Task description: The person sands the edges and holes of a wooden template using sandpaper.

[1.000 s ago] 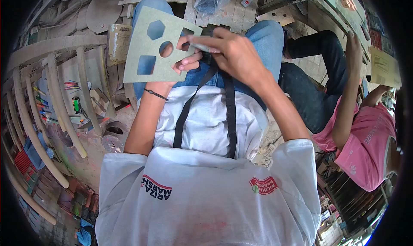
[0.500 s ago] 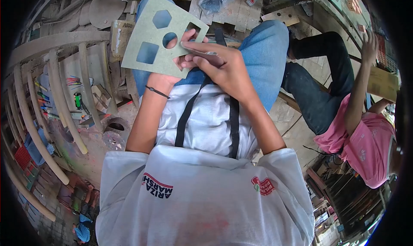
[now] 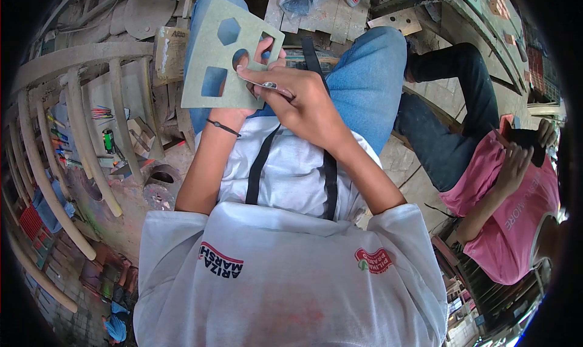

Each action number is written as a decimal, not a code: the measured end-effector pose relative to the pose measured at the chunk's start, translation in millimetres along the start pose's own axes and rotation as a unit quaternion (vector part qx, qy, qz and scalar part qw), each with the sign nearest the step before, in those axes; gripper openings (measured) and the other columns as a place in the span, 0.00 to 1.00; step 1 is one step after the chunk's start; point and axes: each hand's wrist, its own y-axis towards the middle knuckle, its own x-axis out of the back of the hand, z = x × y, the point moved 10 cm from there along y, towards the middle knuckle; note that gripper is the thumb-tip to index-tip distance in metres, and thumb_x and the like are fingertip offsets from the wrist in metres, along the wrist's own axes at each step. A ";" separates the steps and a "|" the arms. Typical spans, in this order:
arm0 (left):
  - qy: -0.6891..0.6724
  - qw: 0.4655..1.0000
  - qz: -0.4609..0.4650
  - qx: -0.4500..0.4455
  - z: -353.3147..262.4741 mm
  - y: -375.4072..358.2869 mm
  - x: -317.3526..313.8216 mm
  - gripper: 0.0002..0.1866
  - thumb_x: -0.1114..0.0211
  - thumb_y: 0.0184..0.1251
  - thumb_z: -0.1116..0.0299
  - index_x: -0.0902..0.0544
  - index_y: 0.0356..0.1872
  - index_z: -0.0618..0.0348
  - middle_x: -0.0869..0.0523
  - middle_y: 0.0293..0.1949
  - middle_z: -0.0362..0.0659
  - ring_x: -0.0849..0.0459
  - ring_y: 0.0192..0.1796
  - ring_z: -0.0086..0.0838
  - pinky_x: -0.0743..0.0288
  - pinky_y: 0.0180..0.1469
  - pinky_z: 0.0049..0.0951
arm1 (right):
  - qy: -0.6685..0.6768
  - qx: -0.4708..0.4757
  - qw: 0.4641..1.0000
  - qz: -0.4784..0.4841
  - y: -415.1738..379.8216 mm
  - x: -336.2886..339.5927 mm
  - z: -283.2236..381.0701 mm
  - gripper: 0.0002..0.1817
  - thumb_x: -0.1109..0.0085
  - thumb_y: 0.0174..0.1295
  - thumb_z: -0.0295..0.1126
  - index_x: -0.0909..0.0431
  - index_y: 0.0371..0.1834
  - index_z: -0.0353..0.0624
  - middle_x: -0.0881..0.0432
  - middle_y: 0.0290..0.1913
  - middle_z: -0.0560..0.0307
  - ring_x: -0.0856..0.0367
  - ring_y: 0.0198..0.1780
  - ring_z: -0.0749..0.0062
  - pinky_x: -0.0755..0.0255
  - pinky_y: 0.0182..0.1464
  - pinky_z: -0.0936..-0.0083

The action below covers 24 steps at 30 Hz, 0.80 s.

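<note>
Pale board: Your board [image 3: 208,54] is above your lap, in front of your jeans [image 3: 367,83], its cutouts facing the camera. Compared with half a second ago, it has turned slightly, so its lower edge now lies closer to level, and its right corner has come in a little.
Left hand: Your left hand [image 3: 233,112] grips the board from behind; its fingers show through the cutout near the right edge, as they did before.
Right hand: Your right hand [image 3: 308,99] is closed on a thin piece [image 3: 279,90], pinched between thumb and fingers. It has shifted left and slightly down, and its fingertips now lie over the board just beside the round cutout.
Dark bracelet: The bracelet [image 3: 223,127] sits on your left wrist, below the board.
Pink shirt: The co-worker [image 3: 513,213] to your right has changed pose. The raised arm has come down, and both hands are now near the chest beside a black item [image 3: 526,143]; the brown panel seen near those hands earlier no longer shows there.
Curved slats: The wooden slats [image 3: 91,149] to your left look much the same.
</note>
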 end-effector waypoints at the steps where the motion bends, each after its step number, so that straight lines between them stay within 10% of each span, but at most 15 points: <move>1: -0.102 0.988 0.107 0.029 2.1 1.9 -10.1 0.22 0.48 0.71 0.54 0.32 0.57 0.60 0.28 0.57 0.46 0.27 0.46 0.28 0.30 0.58 0.24 | 0.062 -0.036 0.997 -0.018 -2.1 -0.4 -3.9 0.16 0.43 0.55 0.21 0.18 0.47 0.39 0.25 0.21 0.47 0.27 0.20 0.61 0.32 0.27 0.70; 5: -0.036 0.995 0.043 0.077 12.8 5.1 6.7 0.20 0.42 0.68 0.55 0.31 0.50 0.59 0.27 0.56 0.49 0.27 0.46 0.31 0.33 0.64 0.25 | 0.135 -0.186 0.973 -0.008 -9.2 -9.3 -14.3 0.09 0.45 0.61 0.21 0.18 0.43 0.36 0.25 0.20 0.57 0.33 0.19 0.81 0.39 0.23 0.79; 7: 0.181 0.977 0.024 -0.111 -23.5 -10.7 -33.5 0.24 0.41 0.68 0.54 0.32 0.55 0.61 0.28 0.57 0.50 0.27 0.51 0.32 0.34 0.65 0.27 | 0.413 -0.367 0.833 -0.029 -21.5 -27.9 -32.8 0.04 0.45 0.64 0.25 0.22 0.34 0.36 0.25 0.22 0.61 0.40 0.15 0.86 0.47 0.17 0.84; 10: 0.136 0.982 -0.002 -0.129 -31.0 -16.9 -28.3 0.22 0.49 0.73 0.60 0.33 0.63 0.60 0.28 0.60 0.46 0.28 0.61 0.38 0.32 0.66 0.37 | 0.626 -0.389 0.674 -0.047 -19.2 -36.9 -25.4 0.07 0.45 0.64 0.28 0.28 0.32 0.37 0.27 0.24 0.61 0.46 0.13 0.88 0.53 0.13 0.86; 14: 0.252 0.954 -0.046 -0.156 -38.9 -14.7 -24.9 0.24 0.46 0.72 0.59 0.33 0.63 0.60 0.26 0.57 0.47 0.25 0.56 0.33 0.28 0.59 0.32 | 0.699 -0.341 0.625 -0.061 -15.9 -37.3 -26.7 0.10 0.46 0.65 0.30 0.29 0.37 0.31 0.27 0.25 0.61 0.45 0.13 0.89 0.52 0.13 0.88; 19: 0.067 0.996 -0.042 -0.048 -22.6 -11.2 -27.6 0.32 0.39 0.64 0.47 0.32 0.62 0.58 0.33 0.29 0.38 0.38 0.23 0.16 0.46 0.19 0.11 | 0.447 -0.322 0.828 -0.101 -12.8 2.8 -33.6 0.12 0.48 0.65 0.26 0.24 0.46 0.26 0.23 0.31 0.59 0.35 0.16 0.85 0.39 0.17 0.86; 21: 0.105 0.989 -0.092 -0.053 -20.8 -11.3 -15.2 0.29 0.40 0.67 0.49 0.31 0.61 0.57 0.32 0.29 0.37 0.37 0.24 0.15 0.44 0.19 0.11 | 0.251 -0.099 0.956 -0.116 8.0 20.6 -4.4 0.15 0.48 0.64 0.21 0.24 0.53 0.30 0.21 0.35 0.58 0.26 0.24 0.80 0.28 0.27 0.80; 24: 0.193 0.967 -0.128 -0.109 -25.6 -12.6 -16.2 0.23 0.44 0.71 0.56 0.31 0.60 0.57 0.26 0.32 0.37 0.32 0.26 0.14 0.42 0.20 0.12 | -0.009 -0.022 0.999 -0.048 18.5 28.2 21.4 0.25 0.43 0.50 0.15 0.21 0.55 0.44 0.22 0.32 0.53 0.21 0.30 0.67 0.26 0.34 0.72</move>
